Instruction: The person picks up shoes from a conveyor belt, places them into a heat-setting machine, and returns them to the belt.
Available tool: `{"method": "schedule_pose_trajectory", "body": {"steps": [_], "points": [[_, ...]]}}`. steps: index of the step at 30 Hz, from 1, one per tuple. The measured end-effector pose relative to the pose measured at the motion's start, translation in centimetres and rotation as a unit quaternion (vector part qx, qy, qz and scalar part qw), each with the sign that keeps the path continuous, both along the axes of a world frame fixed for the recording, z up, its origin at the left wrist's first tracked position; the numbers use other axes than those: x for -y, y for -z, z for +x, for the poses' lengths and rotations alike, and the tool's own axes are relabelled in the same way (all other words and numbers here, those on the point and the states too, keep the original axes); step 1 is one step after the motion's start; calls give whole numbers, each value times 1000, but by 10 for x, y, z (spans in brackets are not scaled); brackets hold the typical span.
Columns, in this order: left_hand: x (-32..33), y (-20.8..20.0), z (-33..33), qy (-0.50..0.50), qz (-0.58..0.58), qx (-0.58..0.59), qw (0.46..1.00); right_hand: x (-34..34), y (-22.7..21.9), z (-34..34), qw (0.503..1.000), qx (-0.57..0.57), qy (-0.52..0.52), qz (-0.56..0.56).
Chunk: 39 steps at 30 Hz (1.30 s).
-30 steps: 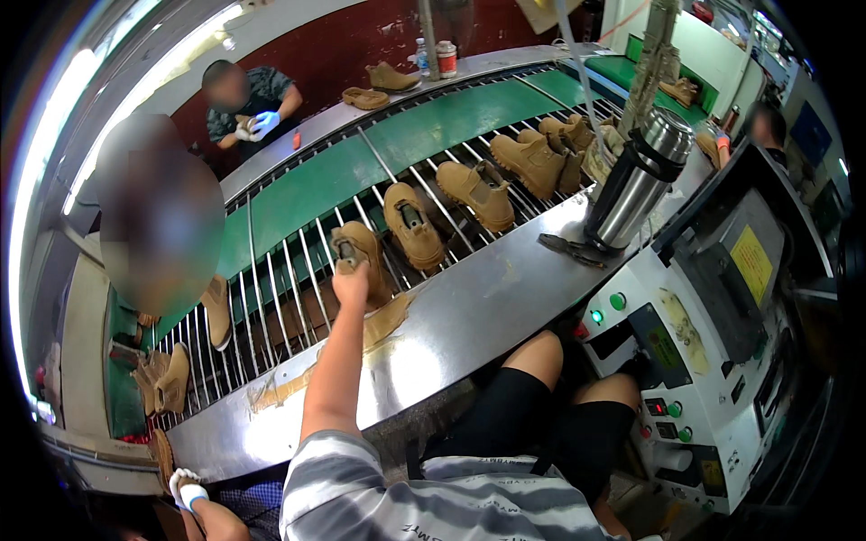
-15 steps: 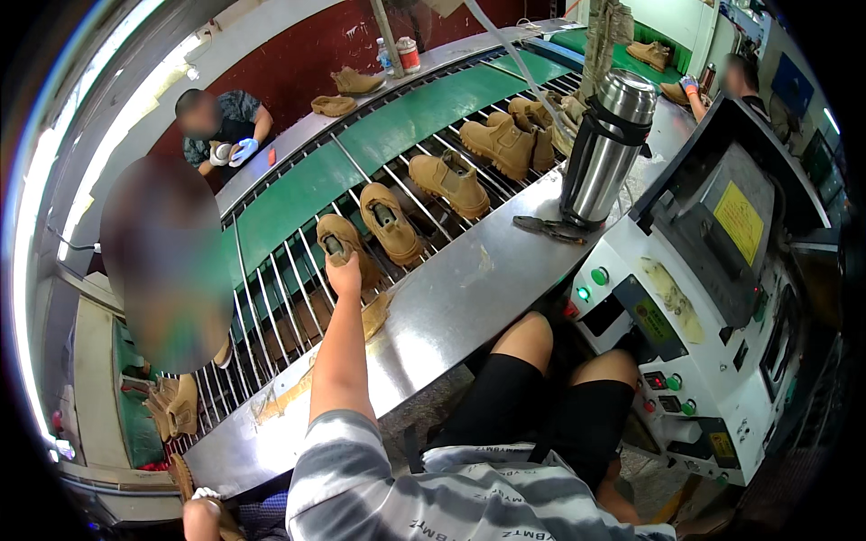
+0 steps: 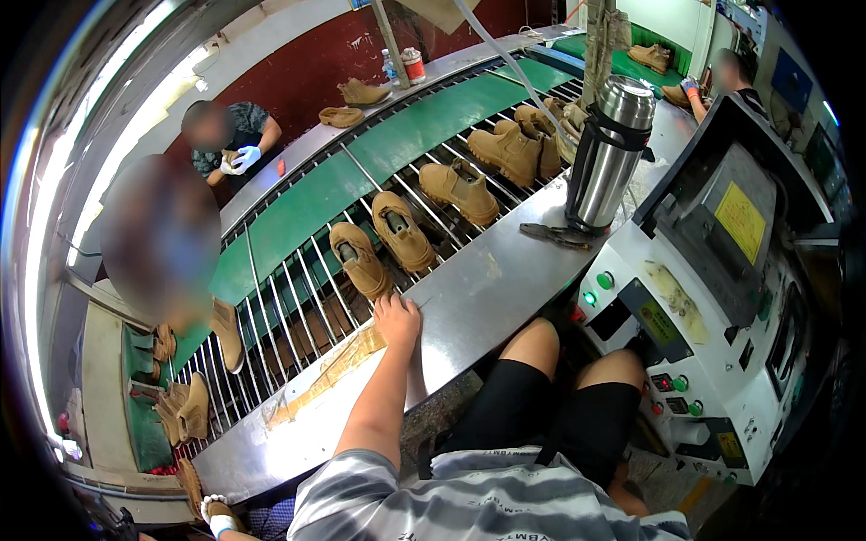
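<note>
My left hand point(image 3: 397, 321) lies on the metal ledge point(image 3: 501, 270) beside the rack, its fingers laid out toward the heel of the nearest tan shoe point(image 3: 359, 261) and holding nothing. Whether the fingertips touch that heel, I cannot tell. The shoe rests on the metal bars with its opening up. To its right stand another tan shoe point(image 3: 403, 233) and a tan ankle boot point(image 3: 460, 191), then several more boots point(image 3: 507, 151). My right hand is out of sight.
A steel thermos point(image 3: 611, 158) and dark pliers point(image 3: 555, 236) sit on the ledge's right end. A control machine point(image 3: 686, 343) stands at my right. A green strip point(image 3: 388, 137) runs along the bars. Across it, a co-worker point(image 3: 230, 144) handles something; another tan boot point(image 3: 225, 334) lies left.
My left hand has let go of the nearest shoe and drawn back onto the ledge. A tan boot now lies on the bars at the left, near another person.
</note>
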<state>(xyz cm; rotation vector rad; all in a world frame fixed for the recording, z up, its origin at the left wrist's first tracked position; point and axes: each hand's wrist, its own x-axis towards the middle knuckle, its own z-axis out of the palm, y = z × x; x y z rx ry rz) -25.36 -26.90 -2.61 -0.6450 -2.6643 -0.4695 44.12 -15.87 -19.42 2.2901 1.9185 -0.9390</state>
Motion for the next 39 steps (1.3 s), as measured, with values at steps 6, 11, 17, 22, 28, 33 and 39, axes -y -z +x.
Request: {"method": "schedule_pose_trajectory", "body": {"steps": [6, 11, 17, 22, 28, 33, 39], "points": [[-6, -11, -1, 2, -9, 40, 999, 4, 3, 2, 1000, 1, 15, -8], [-7, -14, 0, -15, -29, 58, 998, 7, -3, 1, 1000, 2, 29, -10], [-21, -11, -11, -69, -98, 117, 986, 9, -4, 1, 999, 0, 47, -9], [-30, 3, -14, -100, -56, 61, 992, 9, -6, 0, 998, -2, 62, -6], [-36, -4, -13, -73, -66, 65, 993, 3, -12, -2, 997, -1, 77, -6], [-44, -13, -32, -142, -120, 158, 970, -3, -3, 6, 998, -6, 62, -12], [-46, -18, -25, -156, -75, 143, 974, -13, -8, 3, 999, 8, 48, -24]]}}
